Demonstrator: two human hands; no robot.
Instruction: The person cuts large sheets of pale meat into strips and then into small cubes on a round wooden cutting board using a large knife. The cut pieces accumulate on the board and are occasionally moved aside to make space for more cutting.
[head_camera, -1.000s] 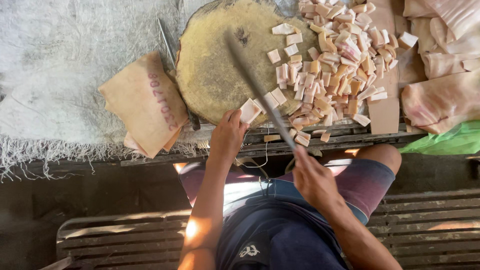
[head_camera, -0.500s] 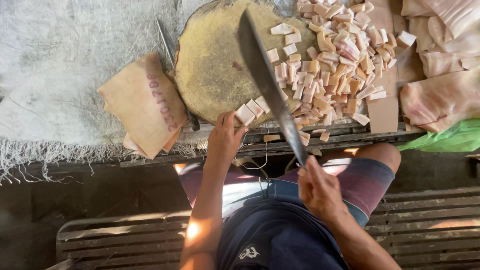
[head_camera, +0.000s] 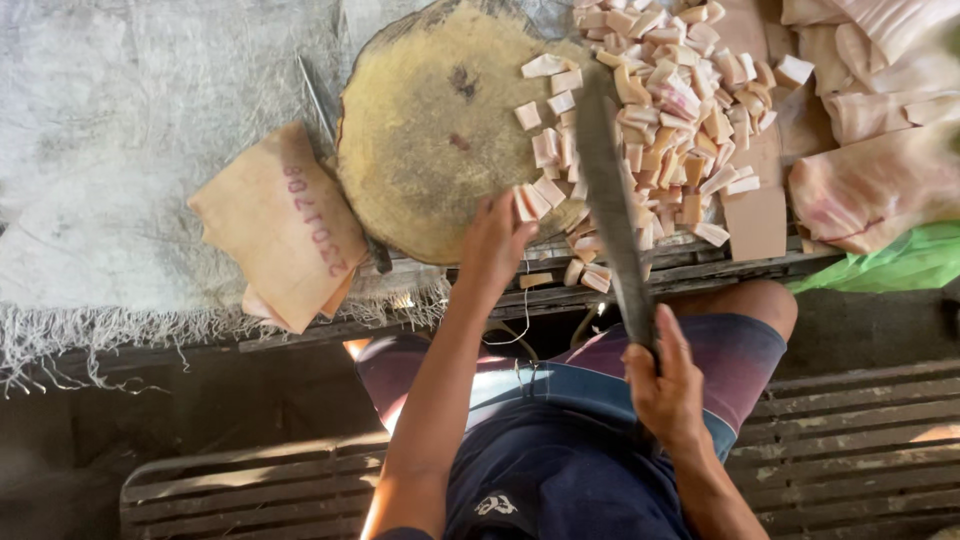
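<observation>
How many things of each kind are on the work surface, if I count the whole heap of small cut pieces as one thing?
Round chopping block: 1
Long knife, held in the right hand: 1
Heap of small cut pieces, touched by the left hand: 1
Folded slab with a red stamp: 1
Green bag: 1
Total: 5
The large pale slabs at the right edge are partly cut off, so they are not counted.

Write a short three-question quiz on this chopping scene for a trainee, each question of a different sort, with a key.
1. True or false: the right hand grips the long knife.
2. What does the left hand touch? A) cut meat pieces B) green bag C) folded skin slab
3. Fill in: the round chopping block is ____ in colour.

Key: 1 true; 2 A; 3 yellowish-brown.
</observation>
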